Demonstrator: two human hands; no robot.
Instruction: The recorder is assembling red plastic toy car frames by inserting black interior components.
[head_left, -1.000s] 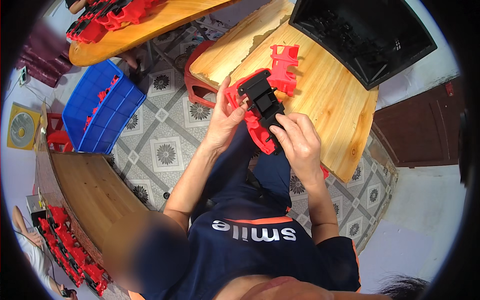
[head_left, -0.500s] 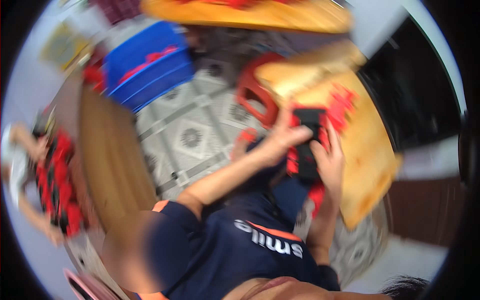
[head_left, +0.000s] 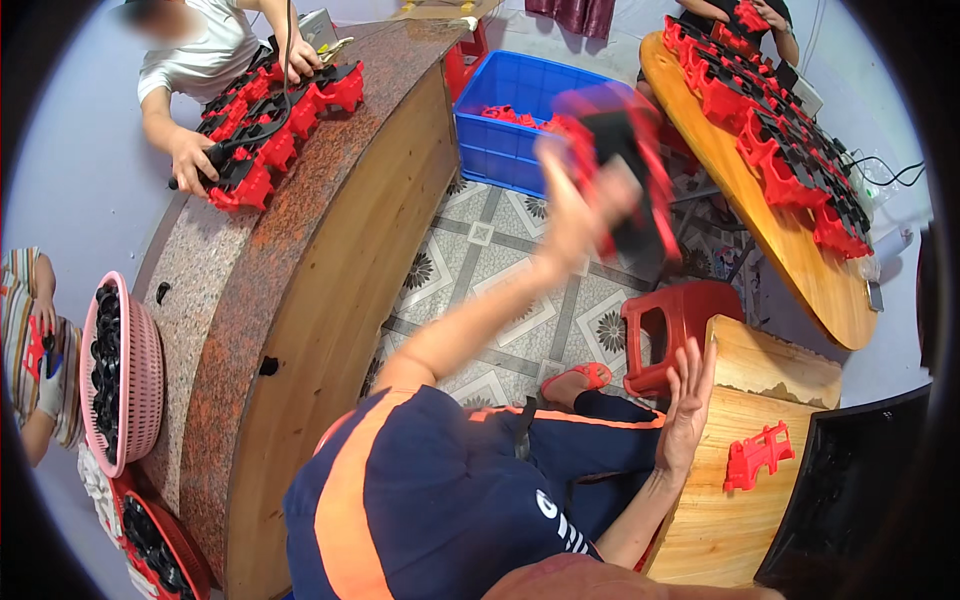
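My left hand (head_left: 578,215) is raised and reaching forward, gripping a red plastic part with a black insert (head_left: 635,235). Motion smears both the hand and the part, which hangs over the tiled floor near the blue crate (head_left: 500,150). My right hand (head_left: 688,410) holds nothing; its fingers stretch upward beside the edge of the light wooden table (head_left: 700,540). On that table, to the right of this hand, lies a single red plastic part (head_left: 758,457). More red parts (head_left: 515,117) lie inside the crate.
A red plastic stool (head_left: 690,300) stands ahead of the table. Rows of red-and-black parts cover the oval wooden table (head_left: 820,290) at far right. At the stone-topped counter (head_left: 270,250), a person works on similar parts. A pink basket (head_left: 150,400) holds black pieces.
My view has swung left. The left hand has carried the red-and-black part forward, away from the light wooden table. My right hand has let go of it and opened.
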